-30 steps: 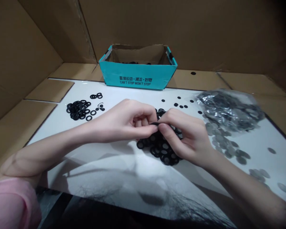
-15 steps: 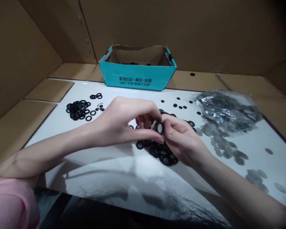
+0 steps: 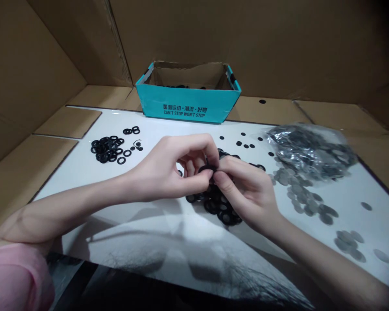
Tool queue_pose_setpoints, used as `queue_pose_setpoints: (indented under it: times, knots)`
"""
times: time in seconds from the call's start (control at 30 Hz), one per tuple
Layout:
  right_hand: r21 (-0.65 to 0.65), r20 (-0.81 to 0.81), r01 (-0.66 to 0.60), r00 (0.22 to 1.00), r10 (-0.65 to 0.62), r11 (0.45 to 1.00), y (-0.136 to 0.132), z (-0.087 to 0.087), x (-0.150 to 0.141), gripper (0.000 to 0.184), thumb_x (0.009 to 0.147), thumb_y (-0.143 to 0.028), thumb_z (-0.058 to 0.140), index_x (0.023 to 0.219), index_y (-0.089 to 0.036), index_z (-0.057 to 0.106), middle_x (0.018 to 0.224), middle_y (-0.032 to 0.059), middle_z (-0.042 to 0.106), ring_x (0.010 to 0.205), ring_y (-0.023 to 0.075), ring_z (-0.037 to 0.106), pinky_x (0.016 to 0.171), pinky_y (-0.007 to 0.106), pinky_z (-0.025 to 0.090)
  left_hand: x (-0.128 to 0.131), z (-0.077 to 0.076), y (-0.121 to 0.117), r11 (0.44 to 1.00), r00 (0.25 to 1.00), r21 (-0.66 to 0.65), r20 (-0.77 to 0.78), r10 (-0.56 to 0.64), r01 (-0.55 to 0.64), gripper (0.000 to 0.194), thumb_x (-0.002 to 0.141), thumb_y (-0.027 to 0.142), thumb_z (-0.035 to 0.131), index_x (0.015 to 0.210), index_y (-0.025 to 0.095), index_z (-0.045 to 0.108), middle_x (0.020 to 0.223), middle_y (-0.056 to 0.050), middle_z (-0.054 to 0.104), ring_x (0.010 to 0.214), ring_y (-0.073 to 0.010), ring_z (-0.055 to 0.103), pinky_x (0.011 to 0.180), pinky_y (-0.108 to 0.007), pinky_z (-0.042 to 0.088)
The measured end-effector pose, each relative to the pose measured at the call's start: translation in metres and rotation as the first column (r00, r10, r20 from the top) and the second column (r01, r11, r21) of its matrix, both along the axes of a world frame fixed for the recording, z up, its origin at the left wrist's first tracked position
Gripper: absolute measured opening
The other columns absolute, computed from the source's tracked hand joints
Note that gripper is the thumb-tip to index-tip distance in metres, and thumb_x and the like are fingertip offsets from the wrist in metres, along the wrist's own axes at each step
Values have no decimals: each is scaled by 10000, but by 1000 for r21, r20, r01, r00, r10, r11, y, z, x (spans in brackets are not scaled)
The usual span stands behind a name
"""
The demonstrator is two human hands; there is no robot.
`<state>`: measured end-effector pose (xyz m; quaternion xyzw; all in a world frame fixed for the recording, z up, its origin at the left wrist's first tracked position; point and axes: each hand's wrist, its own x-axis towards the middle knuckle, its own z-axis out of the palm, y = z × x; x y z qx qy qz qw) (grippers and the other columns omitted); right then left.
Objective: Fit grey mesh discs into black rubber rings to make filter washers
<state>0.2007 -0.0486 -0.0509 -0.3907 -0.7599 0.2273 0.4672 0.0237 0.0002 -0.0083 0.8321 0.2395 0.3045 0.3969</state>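
Between the fingertips of both hands is a black rubber ring [image 3: 207, 167], turned nearly edge-on, so its middle is hidden. My left hand [image 3: 178, 166] pinches it between thumb and forefinger. From the other side, my right hand [image 3: 246, 185] grips its edge with thumb and fingers. Below the hands lies a pile of black rings with pale discs in them [image 3: 225, 211], partly covered by the right hand. To the left on the table is a heap of black rings [image 3: 106, 149]. Loose grey translucent discs [image 3: 300, 192] are spread to the right.
A turquoise open box [image 3: 188, 103] with black pieces inside stands at the back. A clear plastic bag of discs [image 3: 314, 151] lies at the right. Small black discs [image 3: 246, 146] dot the white table [image 3: 142, 229]. Cardboard walls [image 3: 262, 47] enclose the work area.
The black ring has been tilted from facing me, with its pale centre showing, to nearly edge-on. Both hands' fingers have shifted closer around it.
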Motion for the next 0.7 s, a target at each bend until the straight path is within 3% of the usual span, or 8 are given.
queue_pose_setpoints:
  times: [0.1, 0.2, 0.3, 0.4, 0.53, 0.7]
  knots:
    - [26, -20, 30, 999, -29, 999, -1, -2, -2, 192, 909, -112, 497, 745, -205, 533, 671, -13, 522, 617, 103, 487, 577, 245, 383, 1, -3, 1, 1000, 999, 12, 36, 15, -15, 95, 748, 40, 586, 791, 125, 592, 703, 23, 592, 586, -47, 541, 541, -146, 474]
    - [-129, -152, 5, 988, -25, 992, -1, -5, 0, 218, 936, -216, 512, 720, -209, 538, 675, -15, 519, 633, 113, 492, 599, 256, 393, -1, -2, 4, 999, 997, 28, 73, -35, 33, 73, 783, 67, 624, 843, 107, 612, 722, 6, 620, 592, -49, 563, 552, -146, 492]
    - [-328, -335, -122, 942, 5, 937, 0, -9, 2, 281, 939, -383, 529, 717, -214, 567, 676, -13, 519, 637, 124, 496, 593, 265, 395, -4, -1, 9, 991, 989, 16, 65, -135, 134, 211, 807, 187, 719, 970, 85, 630, 742, -15, 651, 601, -65, 598, 586, -166, 531]
    - [-424, -467, -258, 883, 34, 868, 1, -13, 3, 289, 919, -458, 547, 767, -220, 612, 703, -5, 569, 670, 133, 538, 607, 265, 416, -6, -1, 13, 984, 986, 91, 49, -160, 155, 271, 791, 240, 762, 994, 99, 650, 752, -25, 681, 620, -79, 621, 610, -175, 543]
    - [-483, -514, -314, 858, 25, 817, 1, -16, 0, 352, 885, -533, 565, 745, -212, 603, 674, -11, 554, 644, 124, 522, 610, 258, 424, -4, -3, 11, 971, 989, 196, 42, -145, 134, 210, 766, 214, 784, 907, 117, 664, 734, -17, 701, 617, -86, 632, 614, -177, 535]
    - [-510, -526, -345, 850, 32, 788, 0, -15, -4, 366, 866, -535, 590, 719, -200, 579, 683, -3, 529, 656, 127, 494, 627, 264, 431, -3, -5, 6, 977, 992, 180, 41, -120, 111, 189, 763, 185, 779, 851, 108, 631, 709, -7, 691, 580, -83, 631, 588, -178, 522]
